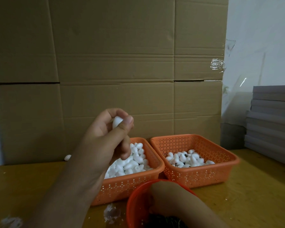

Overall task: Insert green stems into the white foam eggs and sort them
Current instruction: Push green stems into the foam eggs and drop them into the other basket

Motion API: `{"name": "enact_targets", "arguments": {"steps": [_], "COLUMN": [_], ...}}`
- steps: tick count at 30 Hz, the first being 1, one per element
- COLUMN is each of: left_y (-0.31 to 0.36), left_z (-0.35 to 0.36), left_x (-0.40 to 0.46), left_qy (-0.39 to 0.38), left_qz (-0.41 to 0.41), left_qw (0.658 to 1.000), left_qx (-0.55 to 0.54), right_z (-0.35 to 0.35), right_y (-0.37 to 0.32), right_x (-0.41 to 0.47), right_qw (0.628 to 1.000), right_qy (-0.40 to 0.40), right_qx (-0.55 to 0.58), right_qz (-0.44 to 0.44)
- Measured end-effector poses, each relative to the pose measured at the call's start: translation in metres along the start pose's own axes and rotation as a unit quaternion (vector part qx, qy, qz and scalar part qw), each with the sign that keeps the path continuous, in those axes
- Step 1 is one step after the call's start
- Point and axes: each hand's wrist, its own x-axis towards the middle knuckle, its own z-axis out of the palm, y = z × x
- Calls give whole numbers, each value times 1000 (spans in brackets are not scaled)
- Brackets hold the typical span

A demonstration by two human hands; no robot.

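The left hand [105, 137] is pinching a white foam egg [117, 121] between thumb and fingertips, above the left orange basket [130, 185] at its 10 o'clock. The right hand [168, 196] is reaching into the red bowl [135, 204] at 6 o'clock; its fingers are hidden, so I cannot tell their state.

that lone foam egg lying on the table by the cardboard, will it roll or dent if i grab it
The stray foam egg looks rounded and lies on bare table, so a nudge would probably roll it. It is likely very light: the left hand holds a similar egg with just its fingertips. Foam may dent if squeezed.
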Motion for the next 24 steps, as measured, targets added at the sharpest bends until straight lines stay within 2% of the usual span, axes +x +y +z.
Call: {"name": "enact_targets", "arguments": {"steps": [4,12,17,22,24], "left_y": [-1,0,1,4,5], "left_z": [-3,-4,-2,-2,-2], "left_x": [2,7,3,1,1], "left_qy": [-3,-8,-18,-4,1], "left_qz": [-13,-25,-4,29,35], "left_qw": [1000,982,984,996,997], "left_qx": [-22,-188,-179,-80,-67], "right_z": [-1,-3,-7,-15,-23], "right_y": [0,-1,-3,-2,-1], "right_x": [0,-2,-4,-9,-14], "right_qw": [1000,1000,999,998,997], "right_qy": [-4,-9,-21,-29,-8], "right_qx": [4,15,26,63,78], "right_qz": [-1,3,11,10,14]}}
